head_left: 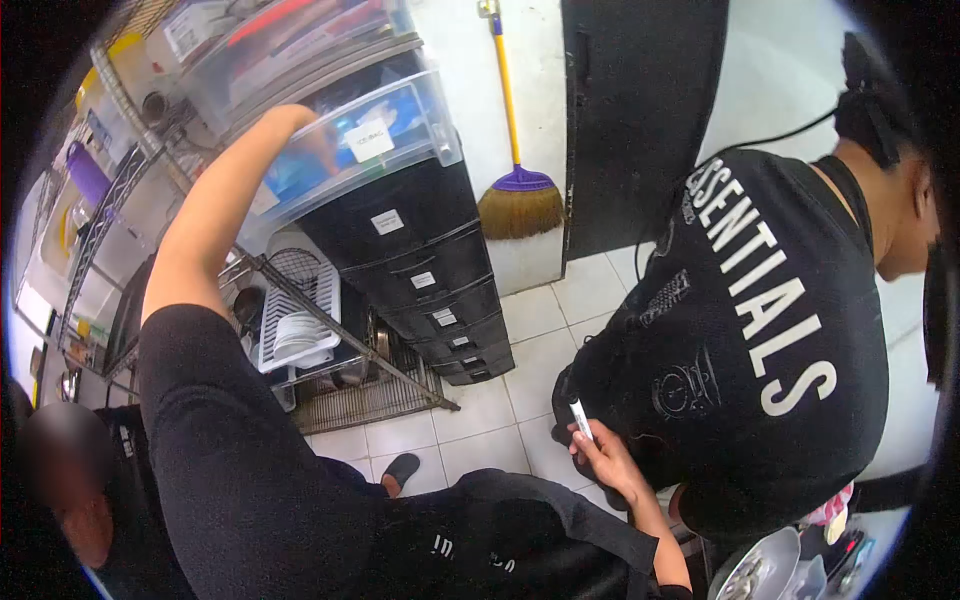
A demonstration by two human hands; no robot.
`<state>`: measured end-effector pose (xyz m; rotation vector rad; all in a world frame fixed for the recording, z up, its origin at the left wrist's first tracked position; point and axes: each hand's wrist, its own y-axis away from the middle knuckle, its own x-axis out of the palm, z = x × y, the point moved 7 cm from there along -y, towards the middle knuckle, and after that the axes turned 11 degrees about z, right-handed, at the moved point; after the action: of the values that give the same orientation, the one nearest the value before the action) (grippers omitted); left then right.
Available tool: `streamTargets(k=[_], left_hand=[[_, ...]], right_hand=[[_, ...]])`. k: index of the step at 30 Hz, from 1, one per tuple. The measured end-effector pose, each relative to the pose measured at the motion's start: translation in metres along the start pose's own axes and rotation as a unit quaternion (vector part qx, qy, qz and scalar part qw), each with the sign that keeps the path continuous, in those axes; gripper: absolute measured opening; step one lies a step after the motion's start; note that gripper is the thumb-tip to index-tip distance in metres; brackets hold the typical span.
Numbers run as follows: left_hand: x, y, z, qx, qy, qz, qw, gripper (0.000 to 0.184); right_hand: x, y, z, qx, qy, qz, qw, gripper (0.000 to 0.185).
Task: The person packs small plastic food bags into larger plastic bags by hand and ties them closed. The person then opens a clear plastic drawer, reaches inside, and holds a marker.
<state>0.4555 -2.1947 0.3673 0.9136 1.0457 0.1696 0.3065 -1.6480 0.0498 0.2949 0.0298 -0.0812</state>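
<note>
My left arm is raised, and my left hand (318, 150) is inside a clear plastic drawer (447, 140) that is pulled out of a tall stack of drawers. Blue plastic packs (400, 112) lie in that drawer around the hand, and a white label (369, 140) is stuck on its front. My fingers there are blurred behind the plastic, so their grip does not show. Lower down on the right, my right hand (608, 463) is closed around a white marker (581, 418) with a dark tip end pointing up.
Black labelled drawers (400, 255) stand below the open one. On the left, a wire rack (375, 408) holds a white dish rack (328, 290) with plates. A yellow-handled broom (520, 205) hangs on the wall. A person in a black shirt (760, 330) bends close on my right; another person (130, 500) is at lower left.
</note>
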Motion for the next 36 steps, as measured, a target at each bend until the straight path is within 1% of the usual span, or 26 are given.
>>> streamTargets(k=[1,2,3,5,6,7,8,10,11,13,14,15,16,17,19,20,23,25,26,32,33,36], left_hand=[[-0.003,-0.004,0.003,-0.025,0.032,-0.002,0.999,0.086],[0.002,0.003,-0.01,0.0,0.022,-0.005,1.0,0.077],[-0.002,-0.001,-0.014,0.002,0.02,-0.004,1.0,0.077],[-0.007,-0.004,-0.008,0.004,0.073,-0.036,0.997,0.063],[-0.002,0.0,-0.012,0.063,0.171,-0.017,0.983,0.053],[-0.008,-0.011,-0.004,0.063,0.17,-0.014,0.983,0.053],[-0.023,-0.029,0.003,0.091,0.075,-0.059,0.991,0.052],[-0.042,-0.034,0.002,0.126,-0.024,-0.133,0.983,0.051],[-0.035,-0.022,-0.007,0.127,-0.027,-0.129,0.983,0.051],[0.0,0.018,-0.041,0.137,0.136,-0.062,0.979,0.06],[0.007,0.036,-0.045,0.058,0.125,-0.055,0.989,0.079],[0.006,0.028,-0.042,0.044,0.091,-0.033,0.994,0.091],[-0.003,0.013,-0.025,0.023,0.051,-0.038,0.998,0.098],[-0.012,-0.003,-0.009,0.002,0.01,-0.042,0.999,0.105],[-0.021,-0.011,-0.017,0.062,-0.13,-0.089,0.986,0.079],[-0.022,-0.022,-0.009,0.081,-0.127,-0.085,0.985,0.07],[-0.015,-0.041,-0.021,0.095,-0.071,-0.112,0.987,0.067],[-0.009,-0.049,-0.03,0.098,-0.028,-0.141,0.985,0.066],[-0.006,-0.052,-0.036,0.103,-0.008,-0.156,0.982,0.065],[0.028,-0.059,-0.034,0.141,0.099,-0.245,0.954,0.06],[0.033,-0.062,-0.039,0.151,0.11,-0.256,0.948,0.059],[0.047,-0.066,-0.043,0.169,0.147,-0.293,0.93,0.057]], right_hand=[[-0.001,0.003,-0.001,0.005,0.004,-0.001,1.0,0.032],[-0.002,0.006,-0.001,0.006,0.001,-0.006,1.0,0.032],[-0.002,0.007,-0.001,0.01,-0.003,-0.01,1.0,0.031],[-0.002,0.014,-0.003,0.02,-0.004,-0.011,1.0,0.03],[-0.001,0.018,-0.007,0.028,-0.013,-0.01,0.999,0.03],[0.0,0.02,-0.009,0.031,-0.023,-0.013,0.999,0.03],[0.001,0.02,-0.012,0.033,-0.027,-0.011,0.999,0.03],[0.0,0.02,-0.016,0.033,-0.016,-0.013,0.999,0.03],[0.001,0.02,-0.016,0.036,-0.021,-0.015,0.999,0.03],[0.004,0.02,-0.015,0.054,0.012,-0.013,0.998,0.031],[0.005,0.018,-0.023,0.058,0.003,-0.021,0.998,0.031],[0.007,0.015,-0.031,0.04,0.019,-0.018,0.999,0.03],[0.007,0.016,-0.036,0.023,0.033,-0.02,0.999,0.03],[0.008,0.018,-0.028,0.032,0.049,-0.02,0.998,0.029],[0.007,0.02,-0.022,0.023,0.093,-0.022,0.995,0.036],[0.006,0.019,-0.022,0.011,0.098,-0.025,0.995,0.036],[0.004,0.03,-0.015,0.003,0.098,-0.04,0.994,0.035],[0.004,0.034,-0.023,-0.014,0.092,-0.038,0.995,0.034],[0.001,0.04,-0.025,-0.006,0.082,-0.064,0.995,0.034],[0.003,0.065,-0.029,-0.002,0.1,-0.071,0.992,0.034],[0.002,0.07,-0.032,0.004,0.093,-0.088,0.992,0.034],[0.0,0.073,-0.038,-0.058,0.118,-0.099,0.986,0.036]])
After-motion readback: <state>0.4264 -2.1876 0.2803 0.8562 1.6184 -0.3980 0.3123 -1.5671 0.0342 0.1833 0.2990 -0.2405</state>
